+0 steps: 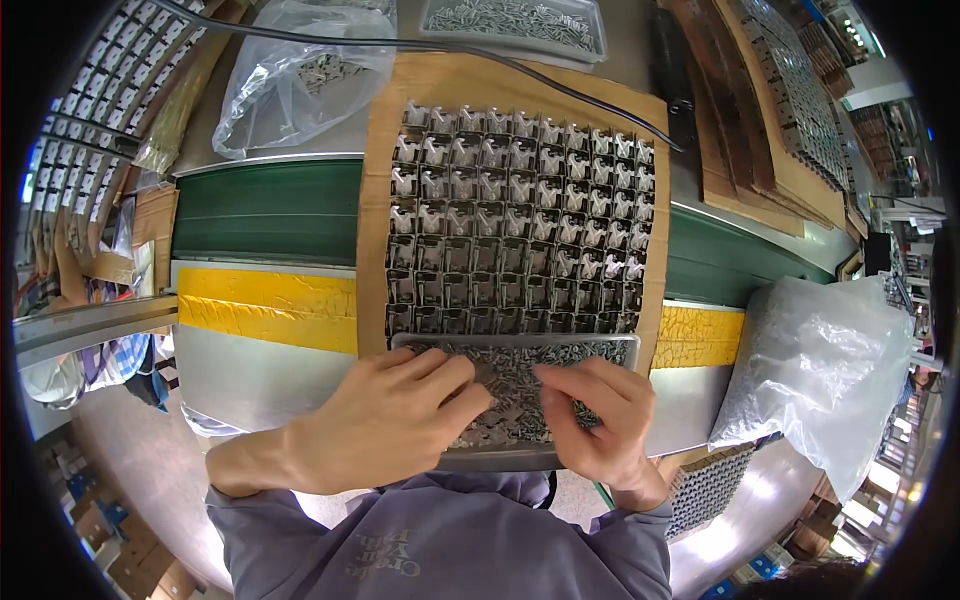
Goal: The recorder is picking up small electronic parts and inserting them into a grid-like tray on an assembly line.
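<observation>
A shallow grey tray point(520, 340) full of small silvery metal pieces, perhaps screws or pins point(518, 405), lies close to my body. Over its left part bends my left hand point(385, 415), fingers curled down and closed among the pieces. My right hand point(605, 415) is at the tray's right side, thumb and index finger drawn together in a pinch. Whatever either hand holds is too small or hidden. Just beyond the tray, rows of dark metal brackets point(485, 255) stand on a cardboard sheet point(374, 230). Bright, clear or shiny inserts point(520, 155) sit in the far rows and in some nearer ones at the right.
A black cable point(480, 48) crosses above the cardboard's far end. Behind are a clear bag point(300, 75) and another tray of metal pieces point(515, 22). A green belt point(265, 212) and yellow tape point(265, 305) run underneath. At right lie a filled plastic bag point(820, 370) and stacked cardboard point(735, 150).
</observation>
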{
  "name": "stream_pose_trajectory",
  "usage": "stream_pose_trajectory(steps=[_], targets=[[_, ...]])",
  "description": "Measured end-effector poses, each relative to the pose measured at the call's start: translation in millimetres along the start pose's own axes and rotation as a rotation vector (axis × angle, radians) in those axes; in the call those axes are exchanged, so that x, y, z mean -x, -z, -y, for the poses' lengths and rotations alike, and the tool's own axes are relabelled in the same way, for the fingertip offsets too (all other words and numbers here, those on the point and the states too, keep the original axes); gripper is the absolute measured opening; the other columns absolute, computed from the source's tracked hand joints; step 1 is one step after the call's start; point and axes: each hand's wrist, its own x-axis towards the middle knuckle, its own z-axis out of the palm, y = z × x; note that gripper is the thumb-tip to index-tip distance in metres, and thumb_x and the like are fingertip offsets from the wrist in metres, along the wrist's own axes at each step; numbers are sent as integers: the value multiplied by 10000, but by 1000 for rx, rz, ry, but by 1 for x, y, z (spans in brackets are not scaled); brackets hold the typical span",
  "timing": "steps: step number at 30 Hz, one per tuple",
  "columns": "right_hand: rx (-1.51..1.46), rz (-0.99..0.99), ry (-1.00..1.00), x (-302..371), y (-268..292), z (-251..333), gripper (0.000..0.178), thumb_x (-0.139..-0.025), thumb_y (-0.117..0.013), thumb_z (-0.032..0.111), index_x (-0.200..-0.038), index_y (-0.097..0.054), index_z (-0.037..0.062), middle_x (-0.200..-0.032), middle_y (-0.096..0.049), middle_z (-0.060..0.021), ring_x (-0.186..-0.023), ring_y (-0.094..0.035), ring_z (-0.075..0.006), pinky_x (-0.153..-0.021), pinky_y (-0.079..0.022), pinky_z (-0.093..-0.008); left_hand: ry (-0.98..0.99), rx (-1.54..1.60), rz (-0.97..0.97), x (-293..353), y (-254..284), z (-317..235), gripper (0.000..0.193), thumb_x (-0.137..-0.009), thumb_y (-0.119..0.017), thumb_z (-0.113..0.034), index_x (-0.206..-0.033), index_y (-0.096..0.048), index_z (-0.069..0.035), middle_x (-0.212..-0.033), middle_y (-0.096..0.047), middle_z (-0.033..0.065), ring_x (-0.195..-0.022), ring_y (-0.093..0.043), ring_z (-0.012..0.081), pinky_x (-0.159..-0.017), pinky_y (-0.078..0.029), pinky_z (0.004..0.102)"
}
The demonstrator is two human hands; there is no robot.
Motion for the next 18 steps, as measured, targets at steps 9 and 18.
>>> stream_pose_trajectory(steps=[9,18], targets=[[-143,19,204,6,-17,3,358,-700,-684,-134,-1053,-706,-81,-660,-629,-86,-495,-569,-187,-460,-446,-312,10,496,-174,-5,-10,0,179,-815,-759,-39,-854,-584,-50,-745,-632,79,-628,-647,294,-548,-517,397],[-166,-45,234,14,-15,0,390,-726,-671,-133,-1113,-675,-85,-686,-646,-92,-505,-597,-197,-473,-466,-314,71,645,-186,-8,-11,-8,121,-820,-717,27,-895,-644,-33,-800,-682,88,-699,-685,289,-604,-545,382]])
